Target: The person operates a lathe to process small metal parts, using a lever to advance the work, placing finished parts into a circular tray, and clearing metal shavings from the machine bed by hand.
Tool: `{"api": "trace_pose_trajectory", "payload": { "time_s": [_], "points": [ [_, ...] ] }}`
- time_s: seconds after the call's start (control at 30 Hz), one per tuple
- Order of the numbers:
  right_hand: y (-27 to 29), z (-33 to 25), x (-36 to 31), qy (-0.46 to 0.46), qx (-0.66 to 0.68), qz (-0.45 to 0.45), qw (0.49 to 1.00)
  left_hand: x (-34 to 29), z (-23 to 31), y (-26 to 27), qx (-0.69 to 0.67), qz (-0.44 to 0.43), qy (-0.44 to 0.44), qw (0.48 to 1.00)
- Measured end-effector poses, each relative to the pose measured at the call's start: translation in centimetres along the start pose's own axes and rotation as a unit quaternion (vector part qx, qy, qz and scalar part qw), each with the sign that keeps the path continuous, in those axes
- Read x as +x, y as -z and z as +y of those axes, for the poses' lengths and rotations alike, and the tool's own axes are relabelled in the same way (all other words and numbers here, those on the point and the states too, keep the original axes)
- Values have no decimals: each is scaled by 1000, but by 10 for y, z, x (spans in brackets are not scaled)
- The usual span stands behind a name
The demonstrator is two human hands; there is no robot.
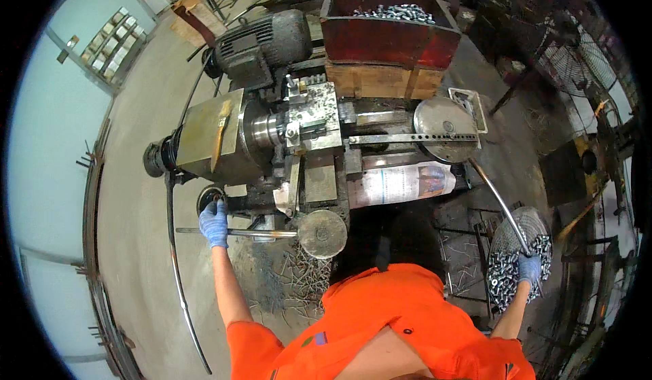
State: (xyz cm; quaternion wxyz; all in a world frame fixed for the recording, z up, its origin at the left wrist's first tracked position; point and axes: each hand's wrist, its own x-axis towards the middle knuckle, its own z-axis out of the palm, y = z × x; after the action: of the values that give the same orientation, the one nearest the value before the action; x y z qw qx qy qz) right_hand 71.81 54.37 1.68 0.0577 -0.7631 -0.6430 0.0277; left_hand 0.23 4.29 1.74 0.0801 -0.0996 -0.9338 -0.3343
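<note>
I stand at a small metal lathe [285, 135], wearing an orange shirt and blue gloves. My left hand [214, 222] grips a long steel lever [261, 232] that ends in a round steel knob [323, 233] at the machine's front. My right hand [529, 268] is closed around the lower end of a curved steel handle [498, 202] that rises to a round metal disc [445, 129] on the lathe's right. Just beside this hand sits a wire basket [523, 225] holding several small shiny metal parts [506, 275].
A red bin [387, 37] of shiny metal parts rests on a wooden crate [384, 81] behind the lathe. An electric motor [261, 40] sits at the back left. Metal swarf [299, 271] litters the floor. A fan [577, 50] stands at right, a pale wall [47, 135] at left.
</note>
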Motion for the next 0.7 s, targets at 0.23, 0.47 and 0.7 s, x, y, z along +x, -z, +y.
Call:
{"api": "trace_pose_trajectory", "payload": {
  "time_s": [0.23,0.47,0.7],
  "points": [
    [0,-6,6,-15,-46,-11,999,7,-14,-2,24,1,9,1000],
    [13,-28,-9,-3,-40,32,999,0,10,0,18,2,15,1000],
    [6,-127,-11,102,-173,31,979,-1,9,5,64,-2,34,997]
  ]
}}
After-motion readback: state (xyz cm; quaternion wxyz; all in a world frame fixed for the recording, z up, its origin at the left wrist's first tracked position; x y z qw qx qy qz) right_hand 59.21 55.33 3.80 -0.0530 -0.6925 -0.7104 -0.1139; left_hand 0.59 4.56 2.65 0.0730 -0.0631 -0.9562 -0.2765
